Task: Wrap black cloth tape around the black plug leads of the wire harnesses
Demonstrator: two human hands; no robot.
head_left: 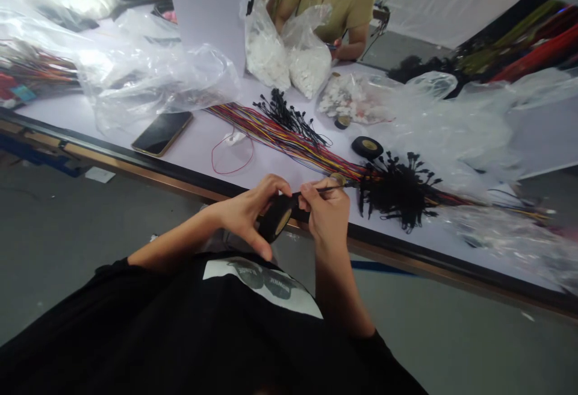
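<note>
My left hand (253, 208) is closed around a roll of black tape (277, 217) just off the table's front edge. Close beside it, my right hand (327, 205) pinches a thin black wrapped cable (329, 188) that runs right toward a dark connector. A short dark strip spans the gap between the tape roll and my right fingers. Past my right hand lies a bundle of red, yellow and blue wires (289, 142), with a dense cluster of black connectors (400, 190) on it. More black connector leads (289, 115) rest on the wires farther back.
A phone (163, 133) and a loop of thin red wire (232, 153) lie to the left. Another black tape roll (367, 147) sits behind the wires. Bags of white parts (266, 58) stand at the back, before a person in a tan shirt (347, 3). Clear plastic (451, 118) covers the right side.
</note>
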